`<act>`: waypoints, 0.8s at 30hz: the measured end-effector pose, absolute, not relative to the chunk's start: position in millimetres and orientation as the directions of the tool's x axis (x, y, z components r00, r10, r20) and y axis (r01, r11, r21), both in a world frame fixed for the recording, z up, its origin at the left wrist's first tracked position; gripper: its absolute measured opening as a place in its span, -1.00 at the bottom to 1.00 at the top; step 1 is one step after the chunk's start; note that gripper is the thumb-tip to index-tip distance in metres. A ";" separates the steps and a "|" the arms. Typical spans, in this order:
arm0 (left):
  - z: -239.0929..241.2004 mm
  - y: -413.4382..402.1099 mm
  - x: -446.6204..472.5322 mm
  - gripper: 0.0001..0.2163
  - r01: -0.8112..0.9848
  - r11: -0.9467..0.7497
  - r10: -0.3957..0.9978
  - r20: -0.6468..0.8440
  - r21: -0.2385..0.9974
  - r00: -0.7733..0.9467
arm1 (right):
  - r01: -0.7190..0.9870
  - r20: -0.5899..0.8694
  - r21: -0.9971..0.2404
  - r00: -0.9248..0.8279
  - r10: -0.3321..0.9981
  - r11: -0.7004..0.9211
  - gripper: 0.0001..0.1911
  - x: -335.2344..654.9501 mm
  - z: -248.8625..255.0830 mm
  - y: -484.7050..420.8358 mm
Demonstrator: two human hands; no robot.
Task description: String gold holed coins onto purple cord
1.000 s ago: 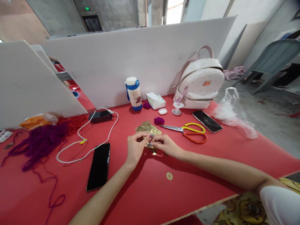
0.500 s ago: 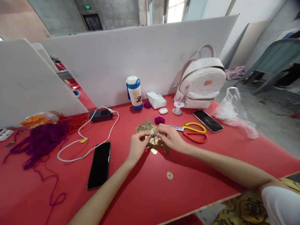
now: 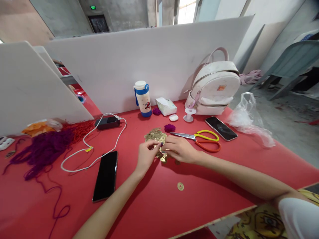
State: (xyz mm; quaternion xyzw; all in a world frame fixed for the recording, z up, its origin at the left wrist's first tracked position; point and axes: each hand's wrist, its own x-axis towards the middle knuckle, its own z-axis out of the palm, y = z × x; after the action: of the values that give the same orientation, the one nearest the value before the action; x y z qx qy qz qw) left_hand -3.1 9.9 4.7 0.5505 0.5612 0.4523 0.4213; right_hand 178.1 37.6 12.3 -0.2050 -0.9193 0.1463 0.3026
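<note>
My left hand [image 3: 147, 153] is closed in a pinch over a pile of brass-coloured coins [image 3: 155, 134]. A tiny dark spot shows at its fingertips, too small to name. My right hand [image 3: 181, 149] meets it from the right, fingers bent and pressed together, hiding whatever is between them. Part of the coin pile is covered by both hands. One loose coin with a square hole [image 3: 180, 186] lies nearer to me on the red table [image 3: 154, 205]. Just behind my right hand are a purple yarn ball [image 3: 169, 127] and scissors [image 3: 208, 139] with yellow and orange handles.
At left lie a black phone [image 3: 106, 176], a white cable [image 3: 67, 166] and tangled purple yarn [image 3: 47, 146]. A bottle [image 3: 143, 99], tissue pack [image 3: 166, 107], white spool [image 3: 189, 115] and backpack [image 3: 214, 88] stand along the back. Another phone [image 3: 221, 128] and a plastic bag [image 3: 249, 116] are at right.
My right hand has turned and lowered slightly, its fingers now extended across in front of the left fingertips. More of the scissor blades shows. My left hand has stayed nearly still.
</note>
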 end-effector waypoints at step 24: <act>6.3 5.8 0.8 -0.87 0.367 -0.229 0.973 0.228 0.902 0.046 | 0.400 0.419 -0.679 -0.478 0.772 0.616 -0.84 182.9 14.6 50.2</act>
State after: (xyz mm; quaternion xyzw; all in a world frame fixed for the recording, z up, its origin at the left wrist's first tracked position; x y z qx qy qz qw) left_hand 0.8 5.8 6.3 0.6408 0.5227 0.4512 0.3354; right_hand 182.9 50.2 14.6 -0.3568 -0.8211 0.2543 0.3657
